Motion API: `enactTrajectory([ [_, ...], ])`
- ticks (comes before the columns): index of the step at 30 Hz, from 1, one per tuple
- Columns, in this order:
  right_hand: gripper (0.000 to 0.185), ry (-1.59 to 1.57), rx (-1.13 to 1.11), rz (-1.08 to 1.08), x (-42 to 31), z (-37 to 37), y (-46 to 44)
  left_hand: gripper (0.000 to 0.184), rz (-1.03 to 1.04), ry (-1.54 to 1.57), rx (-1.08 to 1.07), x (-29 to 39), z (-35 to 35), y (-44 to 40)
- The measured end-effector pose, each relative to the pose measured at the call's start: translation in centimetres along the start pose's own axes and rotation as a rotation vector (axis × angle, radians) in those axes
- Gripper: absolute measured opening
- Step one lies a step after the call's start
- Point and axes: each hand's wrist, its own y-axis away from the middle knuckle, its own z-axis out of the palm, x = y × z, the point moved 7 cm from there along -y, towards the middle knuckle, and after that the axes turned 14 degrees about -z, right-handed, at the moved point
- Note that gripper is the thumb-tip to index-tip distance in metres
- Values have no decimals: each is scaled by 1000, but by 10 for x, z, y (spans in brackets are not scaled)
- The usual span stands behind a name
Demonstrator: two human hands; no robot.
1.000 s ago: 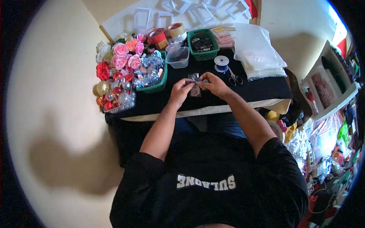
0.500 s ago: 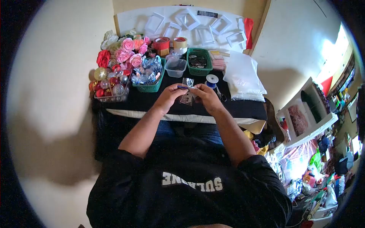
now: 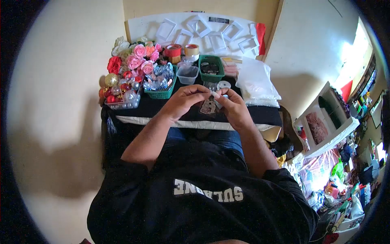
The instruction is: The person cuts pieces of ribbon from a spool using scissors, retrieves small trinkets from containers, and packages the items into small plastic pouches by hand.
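Above the table's front edge, my left hand (image 3: 185, 101) and my right hand (image 3: 235, 107) meet fingertip to fingertip, both closed in a pinch. Between them is a small clear plastic bag (image 3: 209, 107). Its lower part, with pale patterned pieces inside, shows below the fingers, and its shiny top shows above them. Something small and whitish sits at the fingertips, too small to name. A bit of blue shows by my right fingers; most of it is hidden. Just behind my right hand stands a spool (image 3: 224, 84), partly covered.
On the black-covered table stand a tray of baubles (image 3: 122, 105), artificial roses (image 3: 140, 51), a green basket of wrapped items (image 3: 158, 94), a clear tub (image 3: 187, 75), a dark-filled green basket (image 3: 211, 68), tape rolls (image 3: 173, 52) and white plastic packs (image 3: 258, 83). White frames (image 3: 199, 26) lie behind.
Both hands have shifted slightly right together with the plastic bag. The blue strand at my left fingers no longer shows there. My right hand now covers the scissors and part of the spool.
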Motion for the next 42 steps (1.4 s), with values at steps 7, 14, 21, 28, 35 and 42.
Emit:
enactTrajectory([
  [7,22,-63,14,-24,-21,8,2,20,112,-79,27,37,13,18],
  [14,24,68,0,-47,-50,21,8,21,265,-225,40,63,21,32],
  [21,23,33,-93,-98,-66,29,13,24,223,-243,-80,77,32,48],
  [28,21,50,-87,-187,-81,40,17,26,231,-278,-93,89,36,58],
  [35,14,85,-45,-396,-93,40,20,27,155,154,17,79,33,51],
  [42,11,74,6,-422,-103,40,26,19,217,308,160,69,32,61],
])
